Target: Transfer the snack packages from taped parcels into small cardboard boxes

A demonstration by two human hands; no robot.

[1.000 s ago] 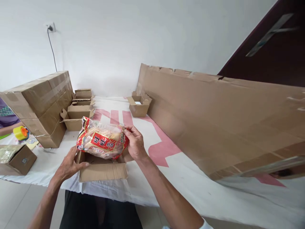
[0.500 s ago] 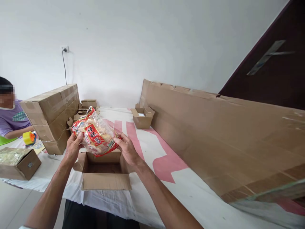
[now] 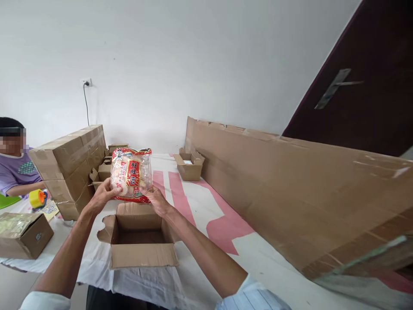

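Between my two hands is a red and clear plastic bag of rice crackers [image 3: 131, 174], held upright with its printed front towards me. My left hand [image 3: 105, 196] grips its lower left corner, thumb on the front. The lower right edge is pinched by my right hand [image 3: 157, 200], thumb also in front. Right below the bag stands an open cardboard box [image 3: 144, 256], its flaps folded outward; the visible part of its inside looks bare.
Stacked closed cartons [image 3: 69, 172] rise at the left, with small open boxes behind them. A taped carton [image 3: 27, 234] and a yellow tape roll [image 3: 37, 198] lie near a seated person [image 3: 19, 163]. Another open box [image 3: 189, 165] stands by a long cardboard panel [image 3: 274, 185].
The bag has turned from tilted to upright and more square to me. Both hands have moved with it, slightly closer together. The view has shifted a little.
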